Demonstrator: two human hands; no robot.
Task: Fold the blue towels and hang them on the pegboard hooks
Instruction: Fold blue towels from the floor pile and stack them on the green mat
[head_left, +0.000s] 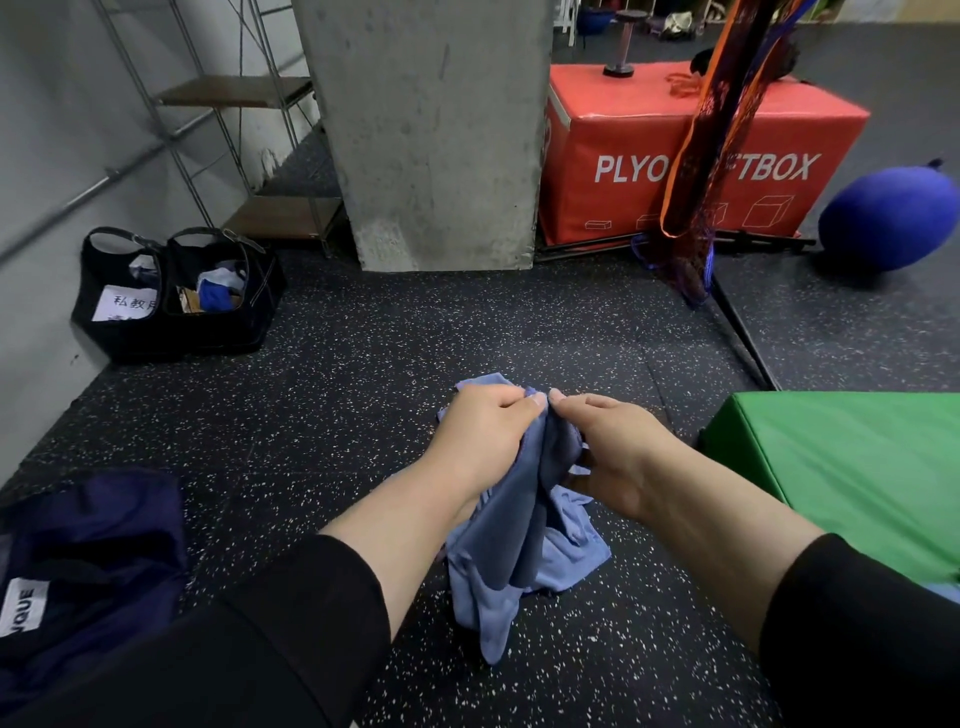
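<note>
A light blue towel (519, 545) hangs bunched between both hands above the speckled black floor. My left hand (483, 431) grips its upper edge with curled fingers, thumb on top. My right hand (608, 447) pinches the same edge right beside it, the thumbs almost touching. The rest of the towel droops in loose folds toward me, below my wrists. No pegboard or hooks are in view.
A green padded block (841, 467) stands at the right. A red plyo box (701, 156) and a concrete pillar (436, 135) lie ahead. Two black bags (176, 296) with cloths sit at the left wall, a dark blue bag (88, 566) near left, a blue ball (888, 223) far right.
</note>
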